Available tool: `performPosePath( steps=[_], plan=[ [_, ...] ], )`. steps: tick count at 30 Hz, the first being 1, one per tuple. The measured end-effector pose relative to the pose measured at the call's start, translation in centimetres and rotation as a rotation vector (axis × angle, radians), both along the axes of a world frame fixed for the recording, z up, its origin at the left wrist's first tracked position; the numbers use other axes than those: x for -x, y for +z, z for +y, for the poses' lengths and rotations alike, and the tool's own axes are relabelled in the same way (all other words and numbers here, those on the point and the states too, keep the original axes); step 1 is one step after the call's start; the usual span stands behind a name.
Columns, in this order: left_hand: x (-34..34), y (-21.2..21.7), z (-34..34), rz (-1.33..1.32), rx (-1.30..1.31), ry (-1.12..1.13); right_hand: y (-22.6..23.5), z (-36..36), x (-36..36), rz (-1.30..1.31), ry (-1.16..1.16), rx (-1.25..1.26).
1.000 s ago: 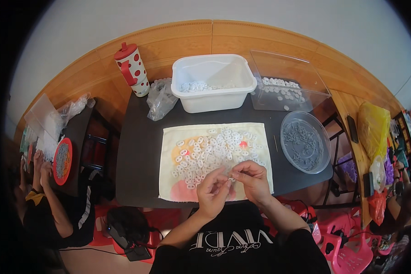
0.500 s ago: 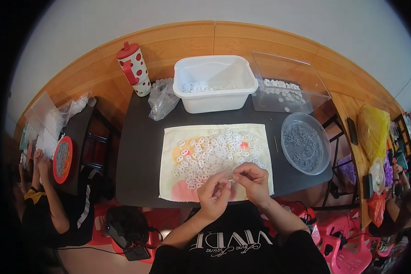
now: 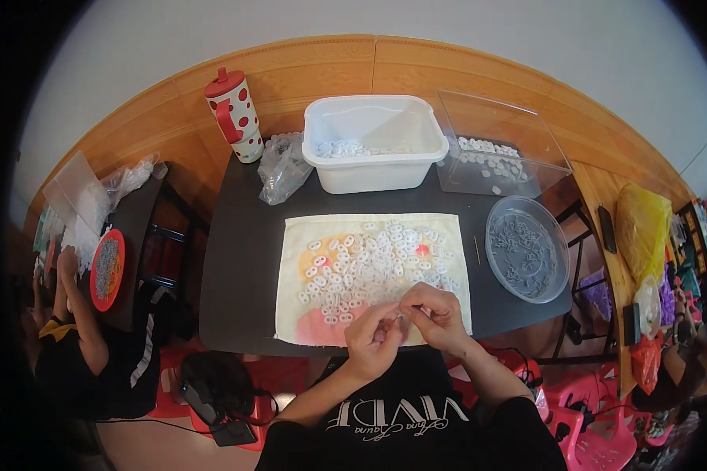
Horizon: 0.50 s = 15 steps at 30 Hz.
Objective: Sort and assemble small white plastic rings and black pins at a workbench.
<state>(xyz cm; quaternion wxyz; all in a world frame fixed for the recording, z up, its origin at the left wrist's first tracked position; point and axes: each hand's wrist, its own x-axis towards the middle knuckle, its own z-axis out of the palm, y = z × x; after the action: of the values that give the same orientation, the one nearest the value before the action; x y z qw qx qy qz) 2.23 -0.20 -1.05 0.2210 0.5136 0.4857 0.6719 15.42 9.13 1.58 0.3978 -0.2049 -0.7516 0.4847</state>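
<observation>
My left hand point(image 3: 371, 343) and my right hand point(image 3: 440, 320) meet at the near edge of a pale patterned cloth point(image 3: 292, 250). Both are closed in a pinch, fingertips almost touching. Between them a small whitish piece point(image 3: 404, 321) shows partly; the fingers cover most of it, and what the right fingers grip is hidden. Just beyond the hands, a heap of small white oval plastic pieces with two holes point(image 3: 369, 263) spreads over the cloth. A round clear tray point(image 3: 559, 276) of small grey parts stands to the right.
A white tub point(image 3: 373, 177) holds more white pieces at the back. Near it are a clear plastic bag point(image 3: 281, 174), a spotted tumbler point(image 3: 239, 118) and a clear box point(image 3: 518, 137). A thin stick point(image 3: 476, 250) lies by the cloth. Another person's arm point(image 3: 86, 322) is at the left table.
My hands have drawn slightly closer, and the small piece between the fingertips is more covered. The view has shifted a little. At the left table, the other person's hands have moved slightly.
</observation>
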Motion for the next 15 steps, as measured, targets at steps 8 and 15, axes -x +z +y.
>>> performPosePath(
  steps=[8,15],
  plan=[
    [-0.10,0.28,-0.07,0.065,0.033,0.033,-0.24,-0.39,-0.53,0.013,0.023,0.142],
    [0.02,0.29,-0.12,-0.039,0.069,-0.039,-0.14,0.58,-0.89,-0.009,0.047,0.146]
  ],
)
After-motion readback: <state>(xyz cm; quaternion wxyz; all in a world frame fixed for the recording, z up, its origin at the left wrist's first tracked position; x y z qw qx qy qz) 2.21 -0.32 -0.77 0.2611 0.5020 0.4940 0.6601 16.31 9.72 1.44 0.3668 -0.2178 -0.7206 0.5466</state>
